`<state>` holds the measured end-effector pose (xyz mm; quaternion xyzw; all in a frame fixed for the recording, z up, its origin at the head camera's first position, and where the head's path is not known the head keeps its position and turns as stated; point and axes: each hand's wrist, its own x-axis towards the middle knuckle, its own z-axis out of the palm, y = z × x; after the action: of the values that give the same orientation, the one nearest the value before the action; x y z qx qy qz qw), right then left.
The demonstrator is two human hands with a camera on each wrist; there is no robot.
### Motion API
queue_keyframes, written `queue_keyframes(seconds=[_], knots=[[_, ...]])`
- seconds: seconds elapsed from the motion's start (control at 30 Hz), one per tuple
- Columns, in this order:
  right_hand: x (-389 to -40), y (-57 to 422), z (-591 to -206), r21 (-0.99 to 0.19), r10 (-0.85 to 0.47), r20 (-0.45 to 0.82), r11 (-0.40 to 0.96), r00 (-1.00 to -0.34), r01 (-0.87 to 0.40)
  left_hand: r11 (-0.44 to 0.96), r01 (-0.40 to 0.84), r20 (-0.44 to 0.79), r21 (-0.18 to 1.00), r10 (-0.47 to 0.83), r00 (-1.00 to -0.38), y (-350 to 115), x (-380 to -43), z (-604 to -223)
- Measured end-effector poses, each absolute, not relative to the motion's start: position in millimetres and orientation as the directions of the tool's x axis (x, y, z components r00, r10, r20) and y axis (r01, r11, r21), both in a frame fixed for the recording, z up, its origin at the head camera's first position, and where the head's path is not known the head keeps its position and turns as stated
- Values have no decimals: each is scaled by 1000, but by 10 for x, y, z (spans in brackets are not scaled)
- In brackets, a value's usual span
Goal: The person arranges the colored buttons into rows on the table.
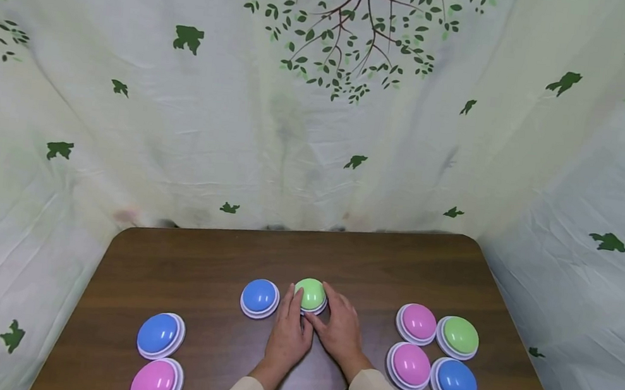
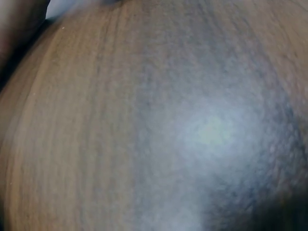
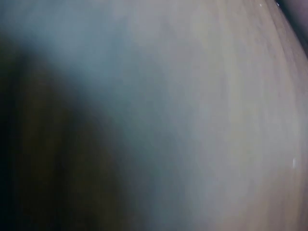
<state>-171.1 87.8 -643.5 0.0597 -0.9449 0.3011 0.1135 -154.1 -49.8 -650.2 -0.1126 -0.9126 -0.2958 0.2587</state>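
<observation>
Near the far middle of the table, a green dome push button (image 1: 311, 294) with a white base sits between both hands in the head view. My left hand (image 1: 290, 335) holds its left side, with the fingers along the edge and the thumb toward the front. On the opposite side my right hand (image 1: 341, 328) grips the base between thumb and fingers. Just left of the hands stands a blue dome button (image 1: 259, 297), apart from them. The wrist views show mostly blurred wood surface; the button's grip is not visible there.
At the left of the brown table (image 1: 215, 254) are a blue button (image 1: 159, 334) and a pink button (image 1: 154, 383). A cluster at the right has two pink buttons (image 1: 418, 322), a green one (image 1: 460, 335) and a blue one (image 1: 457, 382). Patterned white cloth (image 1: 210, 133) surrounds the table.
</observation>
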Motion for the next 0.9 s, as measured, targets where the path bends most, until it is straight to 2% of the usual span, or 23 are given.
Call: queue_keyframes(seconds=[0.2,0.6,0.9], knots=[[-1704,875,-6425,-567,-57,214,806,-975,-172,809,359,552,466,52,-832,-494,-1531,-6495],[-1686,872,-6419,-563,-56,200,811,-978,-161,802,313,486,509,32,-873,-481,-1515,-6492],[-1687,888,-6399,-607,-47,214,776,-976,-171,808,341,537,480,36,-843,-478,-1526,-6517]])
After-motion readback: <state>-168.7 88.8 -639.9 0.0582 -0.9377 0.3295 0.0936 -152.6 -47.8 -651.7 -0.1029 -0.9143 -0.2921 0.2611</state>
